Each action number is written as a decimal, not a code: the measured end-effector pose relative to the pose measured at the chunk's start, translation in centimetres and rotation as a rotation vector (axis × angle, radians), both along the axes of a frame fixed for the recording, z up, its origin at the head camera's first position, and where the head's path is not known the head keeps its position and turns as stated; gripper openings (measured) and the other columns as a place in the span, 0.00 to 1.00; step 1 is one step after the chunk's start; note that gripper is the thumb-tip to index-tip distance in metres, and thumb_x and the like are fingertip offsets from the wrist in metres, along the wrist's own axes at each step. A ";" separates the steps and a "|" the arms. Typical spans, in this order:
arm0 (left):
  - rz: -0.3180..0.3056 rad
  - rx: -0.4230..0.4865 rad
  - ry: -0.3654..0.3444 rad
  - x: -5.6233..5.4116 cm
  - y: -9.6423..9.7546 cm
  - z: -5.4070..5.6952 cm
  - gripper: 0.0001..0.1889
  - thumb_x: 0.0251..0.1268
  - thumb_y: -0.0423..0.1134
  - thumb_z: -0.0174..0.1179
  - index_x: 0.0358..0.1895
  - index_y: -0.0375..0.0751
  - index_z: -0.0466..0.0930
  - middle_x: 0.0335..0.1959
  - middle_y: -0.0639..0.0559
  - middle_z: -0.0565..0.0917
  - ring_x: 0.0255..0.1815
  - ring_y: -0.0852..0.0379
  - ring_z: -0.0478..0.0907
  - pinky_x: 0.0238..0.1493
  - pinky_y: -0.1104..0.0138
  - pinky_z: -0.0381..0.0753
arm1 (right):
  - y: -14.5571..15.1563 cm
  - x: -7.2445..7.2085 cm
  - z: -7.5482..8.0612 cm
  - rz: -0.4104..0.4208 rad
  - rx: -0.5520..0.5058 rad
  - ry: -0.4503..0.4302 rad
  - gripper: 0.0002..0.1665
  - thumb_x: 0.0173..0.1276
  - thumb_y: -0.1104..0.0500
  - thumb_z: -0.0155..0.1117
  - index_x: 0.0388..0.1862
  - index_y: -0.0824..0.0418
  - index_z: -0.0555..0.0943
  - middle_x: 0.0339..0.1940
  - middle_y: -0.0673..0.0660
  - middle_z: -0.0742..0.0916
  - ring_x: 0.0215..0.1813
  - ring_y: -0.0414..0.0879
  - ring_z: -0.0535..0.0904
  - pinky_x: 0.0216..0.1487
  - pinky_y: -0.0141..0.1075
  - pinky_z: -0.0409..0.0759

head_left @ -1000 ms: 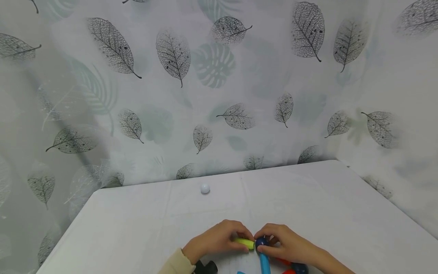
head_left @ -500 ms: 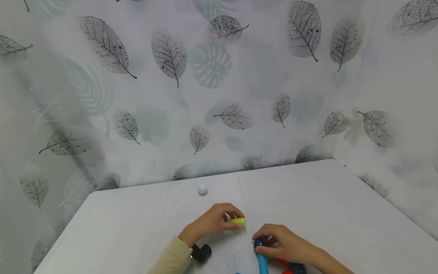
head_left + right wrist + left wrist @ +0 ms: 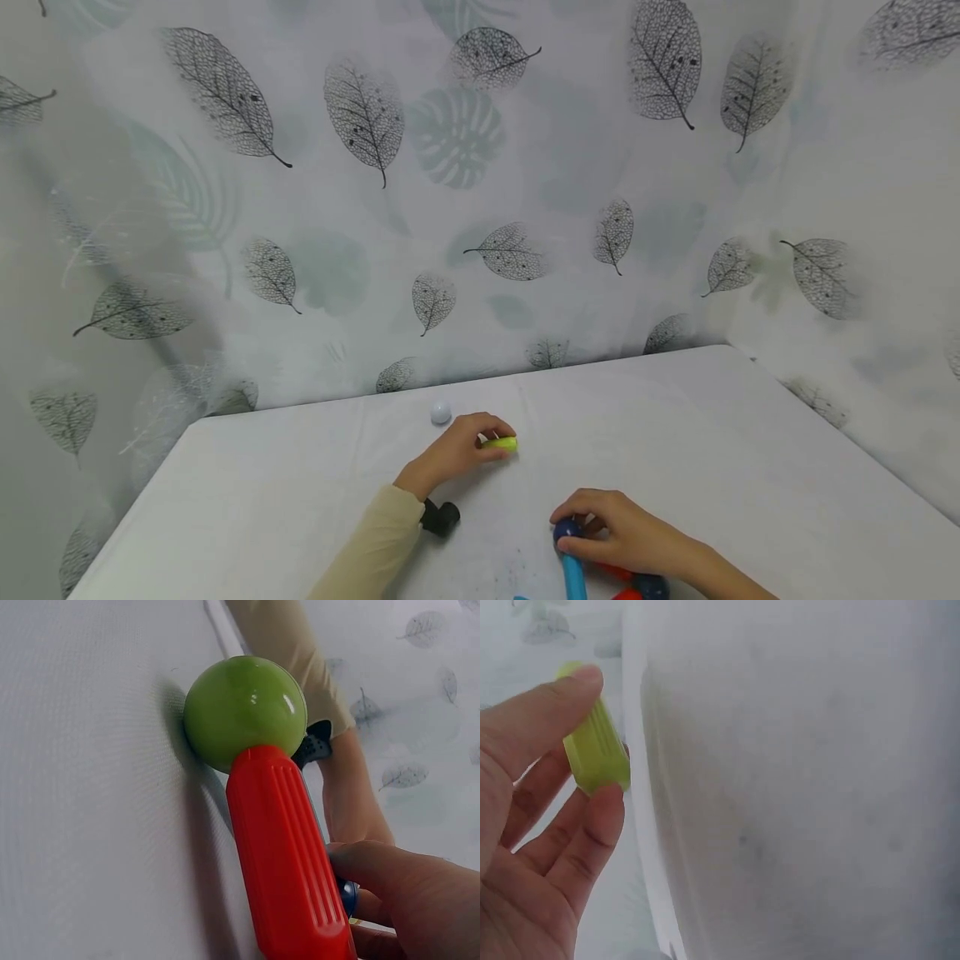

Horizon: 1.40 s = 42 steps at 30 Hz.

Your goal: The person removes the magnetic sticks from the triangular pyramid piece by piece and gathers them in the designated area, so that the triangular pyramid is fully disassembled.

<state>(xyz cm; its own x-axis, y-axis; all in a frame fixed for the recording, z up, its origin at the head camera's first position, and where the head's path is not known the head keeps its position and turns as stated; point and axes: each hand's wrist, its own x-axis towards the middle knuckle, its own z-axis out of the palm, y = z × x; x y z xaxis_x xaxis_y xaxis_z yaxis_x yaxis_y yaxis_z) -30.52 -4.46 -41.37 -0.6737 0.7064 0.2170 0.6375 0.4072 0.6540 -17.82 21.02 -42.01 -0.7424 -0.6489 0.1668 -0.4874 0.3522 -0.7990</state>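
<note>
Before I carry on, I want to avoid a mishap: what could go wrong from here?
In the head view, the left hand looks close to the white ball; a nudge might roll it toward the table's far edge. The yellow-green piece pinched in that hand could slip out. If the right hand loosens on the dark blue ball, it may shift.

Lime ribbed stick (image 3: 500,444) held crosswise, beyond and left of glossy navy ball (image 3: 566,531), also held; light-blue rod (image 3: 573,577) nearside.
</note>
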 end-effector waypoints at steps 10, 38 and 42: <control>0.072 -0.055 0.026 -2.0 -0.1 -0.2 0.11 0.61 0.29 0.65 0.47 0.34 0.81 0.43 0.47 0.83 0.46 0.49 0.79 0.50 0.59 0.77 | -0.2 -0.1 -0.1 0.003 -0.008 0.001 0.16 0.71 0.56 0.62 0.50 0.66 0.81 0.44 0.51 0.84 0.43 0.32 0.77 0.41 0.30 0.82; 0.262 -0.223 0.126 -4.0 1.2 -0.2 0.13 0.60 0.27 0.64 0.48 0.37 0.82 0.45 0.46 0.83 0.48 0.49 0.80 0.52 0.57 0.78 | -0.3 0.1 -0.2 -0.009 0.008 -0.015 0.17 0.71 0.53 0.62 0.50 0.65 0.81 0.44 0.47 0.84 0.45 0.31 0.77 0.42 0.29 0.82; 0.251 -0.253 0.180 -3.9 1.5 -0.4 0.15 0.59 0.30 0.67 0.49 0.40 0.82 0.48 0.46 0.81 0.50 0.48 0.79 0.52 0.57 0.78 | 0.0 0.2 -0.3 -0.013 0.005 -0.009 0.17 0.71 0.53 0.62 0.50 0.64 0.81 0.44 0.46 0.84 0.45 0.31 0.78 0.42 0.30 0.82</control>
<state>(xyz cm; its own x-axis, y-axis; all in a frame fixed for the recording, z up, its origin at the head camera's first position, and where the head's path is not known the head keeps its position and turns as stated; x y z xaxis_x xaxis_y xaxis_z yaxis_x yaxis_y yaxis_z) -34.45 -3.00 -41.76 -0.7990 0.5712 0.1880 0.5934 0.6985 0.3999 -17.67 20.99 -42.31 -0.7523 -0.6398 0.1571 -0.4755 0.3623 -0.8017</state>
